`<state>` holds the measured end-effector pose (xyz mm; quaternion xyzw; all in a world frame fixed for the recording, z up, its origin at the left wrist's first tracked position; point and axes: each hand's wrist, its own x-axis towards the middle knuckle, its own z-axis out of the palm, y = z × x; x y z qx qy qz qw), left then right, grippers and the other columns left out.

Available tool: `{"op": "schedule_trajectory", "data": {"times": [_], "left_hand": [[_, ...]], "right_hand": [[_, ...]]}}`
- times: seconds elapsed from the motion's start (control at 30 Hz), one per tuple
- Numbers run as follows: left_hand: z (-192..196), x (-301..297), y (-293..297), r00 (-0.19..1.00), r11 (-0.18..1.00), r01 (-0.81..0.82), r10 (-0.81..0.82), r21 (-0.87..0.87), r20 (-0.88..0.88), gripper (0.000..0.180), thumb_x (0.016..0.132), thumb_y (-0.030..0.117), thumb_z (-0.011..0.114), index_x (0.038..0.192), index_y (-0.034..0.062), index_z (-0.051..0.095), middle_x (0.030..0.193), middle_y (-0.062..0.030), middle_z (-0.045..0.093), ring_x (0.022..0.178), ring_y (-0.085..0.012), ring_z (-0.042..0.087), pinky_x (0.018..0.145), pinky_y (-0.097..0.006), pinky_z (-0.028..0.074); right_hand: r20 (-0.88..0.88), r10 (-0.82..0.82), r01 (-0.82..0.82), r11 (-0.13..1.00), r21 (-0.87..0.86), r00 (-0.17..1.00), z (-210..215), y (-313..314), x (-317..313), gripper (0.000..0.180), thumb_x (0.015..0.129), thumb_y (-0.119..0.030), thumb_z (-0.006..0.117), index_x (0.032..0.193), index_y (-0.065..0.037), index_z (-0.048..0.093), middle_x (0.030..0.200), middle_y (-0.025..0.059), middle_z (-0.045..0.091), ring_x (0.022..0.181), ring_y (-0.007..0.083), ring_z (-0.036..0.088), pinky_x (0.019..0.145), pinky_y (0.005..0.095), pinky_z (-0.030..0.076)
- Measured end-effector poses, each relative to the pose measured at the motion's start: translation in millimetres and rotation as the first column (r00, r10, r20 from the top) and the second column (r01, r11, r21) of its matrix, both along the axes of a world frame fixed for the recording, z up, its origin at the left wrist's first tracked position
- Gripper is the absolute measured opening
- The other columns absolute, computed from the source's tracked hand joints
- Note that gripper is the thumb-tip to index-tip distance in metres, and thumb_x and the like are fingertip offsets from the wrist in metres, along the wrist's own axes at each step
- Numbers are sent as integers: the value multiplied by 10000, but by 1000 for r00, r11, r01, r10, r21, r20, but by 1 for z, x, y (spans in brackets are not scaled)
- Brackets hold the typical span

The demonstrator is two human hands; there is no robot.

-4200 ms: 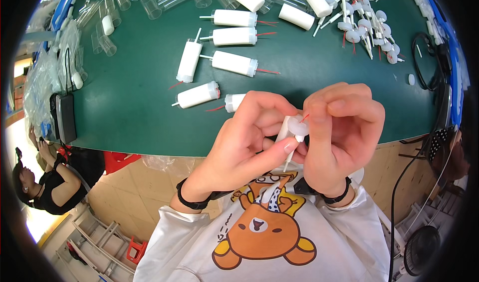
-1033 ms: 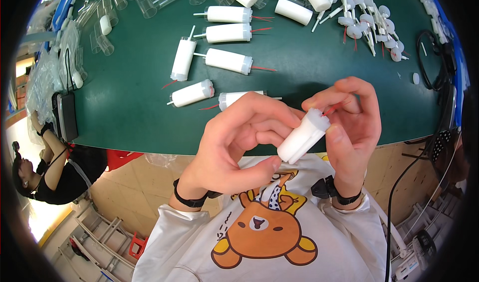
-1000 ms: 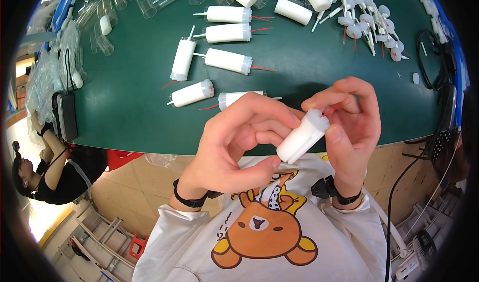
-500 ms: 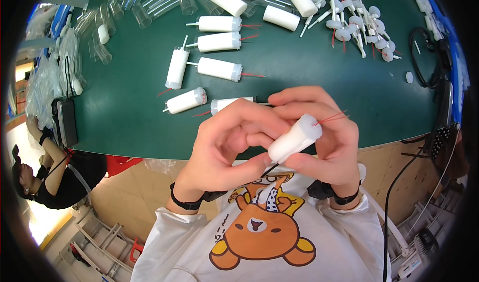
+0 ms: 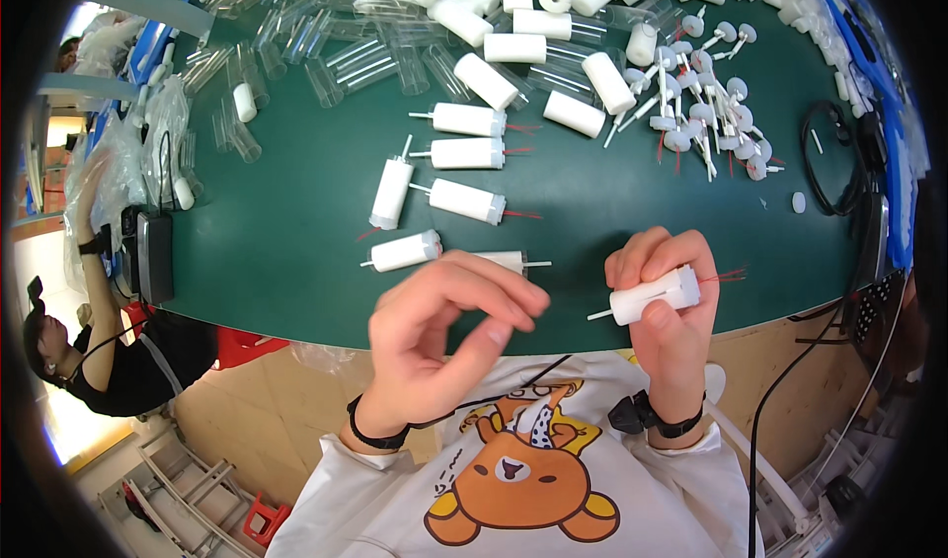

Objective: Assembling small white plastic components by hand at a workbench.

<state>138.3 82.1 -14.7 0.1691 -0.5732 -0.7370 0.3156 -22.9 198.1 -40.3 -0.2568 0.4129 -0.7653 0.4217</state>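
Observation:
My right hand [image 5: 667,311] is closed round a white cylinder [image 5: 644,299]. A thin white stem sticks out of its left end, and red wires come from the greyish cap on its right. To its left, my left hand [image 5: 434,336] is empty, its fingers curved and apart from the thumb. Just behind that hand, partly covered by it, lies a similar cylinder [image 5: 506,261]. Several more wired cylinders lie farther off, among them an upright-lying one [image 5: 391,193] and one pointing sideways [image 5: 466,200], most in clear sleeves.
Clear tubes [image 5: 360,64] and plain white cylinders [image 5: 484,82] are heaped at the back. A pile of white stemmed discs with red wires [image 5: 706,114] lies back right. A black cable [image 5: 820,163] coils at the right edge. At far left, another person [image 5: 109,336] works.
My hands have moved apart. The left has let go of the cylinder, while the right has carried it to the right. The view has shifted, showing more of the table's back.

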Motion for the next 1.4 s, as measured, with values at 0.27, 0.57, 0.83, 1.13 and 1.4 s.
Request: {"op": "schedule_trajectory", "data": {"times": [0.27,0.57,0.83,1.13,1.4], "left_hand": [[13,18,-52,730,514,-311,668,-800,145,143,726,-105,530,832,-20,576,902,-128,628,773,-178,574,665,-259,451],[39,28,-100,543,527,143,666,-838,511,278,843,36,501,1119,28,535,1187,-126,522,1054,-227,520,862,-311,414],[19,32,-111,471,515,422,579,-747,665,477,884,167,497,1341,107,374,1402,-129,305,1275,-307,290,1053,-378,241],[26,21,-116,622,465,309,561,-830,546,408,857,158,546,1247,69,468,1327,-113,410,1233,-323,349,1026,-390,288],[33,28,-111,520,547,297,595,-783,613,259,849,111,542,1100,50,530,1013,-109,488,951,-244,487,840,-326,390]], "right_hand": [[-103,43,-38,998,53,994,4,-2,3,271,700,4,689,915,-20,526,878,115,559,808,157,563,698,269,470],[-90,84,-75,992,101,992,4,-1,-1,269,696,57,659,925,-13,534,908,109,558,829,158,565,716,270,468],[-121,136,-127,989,74,983,7,-1,-1,281,701,91,655,937,-9,538,930,105,557,859,161,572,734,269,462],[-67,172,-167,983,75,983,7,4,-4,269,719,81,657,941,-13,538,937,93,562,855,147,562,741,268,454],[-55,175,-172,984,52,983,7,4,-3,266,731,82,647,952,-11,532,949,94,558,864,145,556,746,269,453]]}}
